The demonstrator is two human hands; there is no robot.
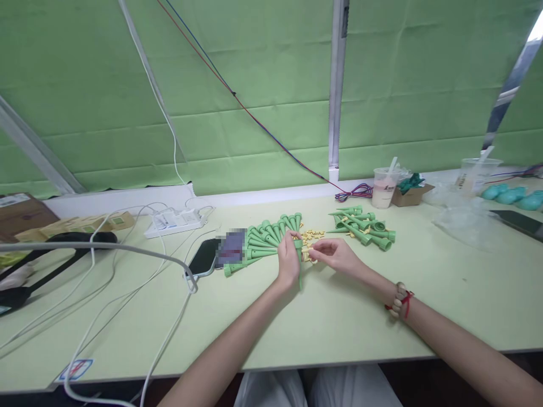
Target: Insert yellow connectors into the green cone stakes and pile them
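My left hand (288,264) is closed around a green cone-shaped spike (299,263), held upright with its wide end at the top and its thin tip pointing down. Close by on the right, my right hand (338,254) pinches a small yellow plastic piece (309,251) beside the spike. Just beyond my hands, more small yellow pieces (314,234) lie loose on the table. Several green spikes (265,233) are fanned out in a row left of my left hand. A jumbled pile of similar spikes (365,227) lies behind my right hand, with some yellow among them.
Left of the spikes lie a phone (205,257), a pixelated flat item (231,247) and a white power strip (175,221) with trailing cables (163,260). At the back right stand a drink cup (383,189), a small cardboard box (410,195) and clear plastic bags (460,223).
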